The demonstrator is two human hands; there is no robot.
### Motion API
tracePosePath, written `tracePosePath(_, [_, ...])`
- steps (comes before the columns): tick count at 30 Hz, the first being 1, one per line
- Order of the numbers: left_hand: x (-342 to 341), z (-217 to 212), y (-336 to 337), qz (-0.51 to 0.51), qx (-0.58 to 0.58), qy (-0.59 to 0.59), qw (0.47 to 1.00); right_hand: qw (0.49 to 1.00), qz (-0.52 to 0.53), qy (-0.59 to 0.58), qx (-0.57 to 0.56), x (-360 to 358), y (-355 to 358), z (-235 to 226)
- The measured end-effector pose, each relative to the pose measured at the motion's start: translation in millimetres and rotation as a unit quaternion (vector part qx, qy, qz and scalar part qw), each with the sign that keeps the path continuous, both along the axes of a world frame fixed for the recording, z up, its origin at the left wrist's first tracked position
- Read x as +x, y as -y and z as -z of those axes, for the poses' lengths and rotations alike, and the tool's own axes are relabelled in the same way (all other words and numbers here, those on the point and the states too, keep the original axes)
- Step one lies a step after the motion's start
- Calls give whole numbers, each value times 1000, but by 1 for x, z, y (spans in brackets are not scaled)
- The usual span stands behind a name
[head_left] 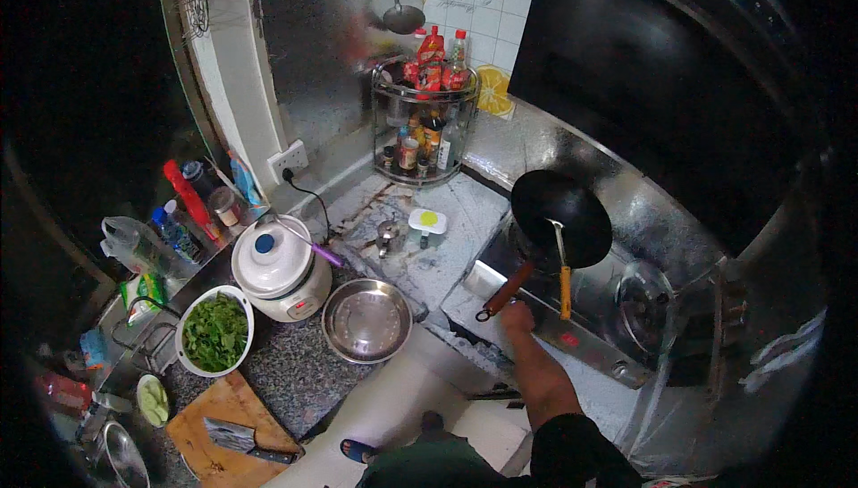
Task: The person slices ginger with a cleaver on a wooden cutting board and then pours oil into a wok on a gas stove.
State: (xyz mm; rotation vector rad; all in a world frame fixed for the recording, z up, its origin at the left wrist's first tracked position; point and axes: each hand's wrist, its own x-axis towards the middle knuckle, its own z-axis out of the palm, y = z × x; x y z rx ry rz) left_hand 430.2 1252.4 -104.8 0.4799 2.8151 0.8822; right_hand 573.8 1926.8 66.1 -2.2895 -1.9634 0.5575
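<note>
So far the cooking looks barely begun. The person's right hand [516, 317] reaches out to the front edge of the stove [572, 342], just below the end of the wok's brown handle [508, 290]; whether the fingers are curled on a knob or merely resting there cannot be told, and they grip neither handle nor tool. The left hand is out of sight. The black wok [561, 217] sits on the burner and appears empty apart from a metal spatula [561, 260] with a yellow grip, which leans inside it and sticks out over its near rim.

Left of the wok, on the counter, lies what seems to be finished preparation: an empty steel bowl [366, 320], a white rice cooker [278, 269] with its lid on beyond that, and a white bowl of chopped greens [214, 331] further left. Nearest the person on that side, a cleaver [239, 439] rests on a wooden cutting board [223, 434]. A wire rack of sauce bottles [425, 122] stands behind the wok, in the corner.

Judging by this, the cutting is done; the greens have yet to reach the wok.
</note>
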Motion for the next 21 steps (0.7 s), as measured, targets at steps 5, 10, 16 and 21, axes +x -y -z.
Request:
tracePosePath(5, [3,7,-1,13,-29,-15,999,1000,-12,-19,1,5,-13,28])
tracePosePath(10, [6,16,12,19,-25,-65,997,998,-57,25,-11,-1,-11,32])
tracePosePath(16, [5,-6,17,-3,-35,-53,998,1000,-8,-24,-18,-5,-9,28])
tracePosePath(21, [11,-3,21,-146,70,93,982,997,-40,68,-2,9,-27,12])
